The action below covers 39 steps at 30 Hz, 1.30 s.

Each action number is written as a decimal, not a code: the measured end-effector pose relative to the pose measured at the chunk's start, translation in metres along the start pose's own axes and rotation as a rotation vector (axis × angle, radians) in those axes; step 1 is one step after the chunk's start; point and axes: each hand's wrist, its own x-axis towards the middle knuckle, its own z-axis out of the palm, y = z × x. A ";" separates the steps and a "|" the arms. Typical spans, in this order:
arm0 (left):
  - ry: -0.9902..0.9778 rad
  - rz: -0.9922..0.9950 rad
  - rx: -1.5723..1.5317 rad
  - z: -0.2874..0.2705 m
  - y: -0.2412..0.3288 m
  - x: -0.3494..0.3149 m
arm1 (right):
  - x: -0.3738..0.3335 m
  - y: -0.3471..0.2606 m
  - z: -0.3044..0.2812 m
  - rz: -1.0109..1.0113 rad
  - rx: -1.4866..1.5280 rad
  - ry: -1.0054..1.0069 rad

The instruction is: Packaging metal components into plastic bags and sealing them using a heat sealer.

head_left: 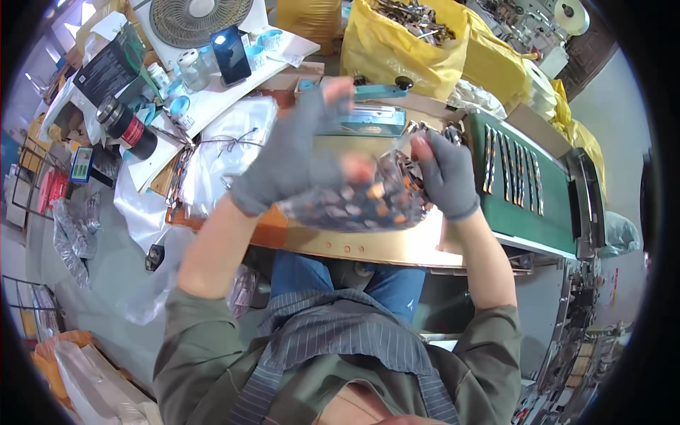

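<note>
Above the front of the tan work board hangs a blurred plastic bag point(354, 207) of dark packets with orange and white spots. My right hand point(450, 176), in a grey fingerless glove, is closed on the bag's right upper end, with the thumb pointing up. My left hand point(294, 157), gloved the same way, is smeared by motion at the bag's left end. Its fingers reach up and away from the thumb, which is beside the bag; whether it touches the bag I cannot tell. Behind the bag stands a teal box-like device point(372, 120).
On the right, a green conveyor belt point(556, 191) carries several slim dark patterned sticks point(511, 168). A yellow sack point(397, 60) of similar pieces stands at the back. Clear plastic bags point(234, 152), a dark flask point(127, 127) and a phone point(230, 55) are at the left.
</note>
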 end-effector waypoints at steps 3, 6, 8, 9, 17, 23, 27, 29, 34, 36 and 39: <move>-0.263 -0.318 0.139 0.046 -0.048 -0.038 | 0.026 0.048 0.037 0.115 -0.021 -0.180; 0.083 -0.290 0.246 0.079 -0.075 -0.034 | 0.047 0.062 0.063 0.230 0.067 -0.286; 0.213 -0.310 0.154 0.072 -0.089 -0.022 | 0.057 0.065 0.069 0.343 0.366 -0.279; 0.311 -0.350 0.035 0.066 -0.096 -0.012 | 0.062 0.067 0.066 0.345 0.370 -0.286; 0.574 -0.353 0.084 0.036 -0.171 0.034 | 0.079 0.090 0.078 0.335 0.374 -0.610; 0.018 -0.387 -0.514 0.031 -0.227 0.013 | 0.072 0.128 0.096 -0.169 -0.386 -0.320; 0.011 -0.770 -0.414 0.054 -0.224 -0.007 | 0.082 0.198 0.093 0.165 -0.489 0.303; 0.047 -0.850 -0.386 0.062 -0.230 0.001 | 0.108 0.213 0.077 0.249 -0.413 0.549; 0.201 -0.939 -0.544 0.057 -0.237 0.037 | 0.186 0.141 0.068 0.178 -0.151 0.149; 0.364 -1.082 -0.669 0.053 -0.236 0.050 | 0.199 0.118 0.068 0.034 -0.383 0.187; 0.440 -0.902 -0.466 0.057 -0.257 0.043 | 0.196 0.141 0.081 0.159 -0.583 0.145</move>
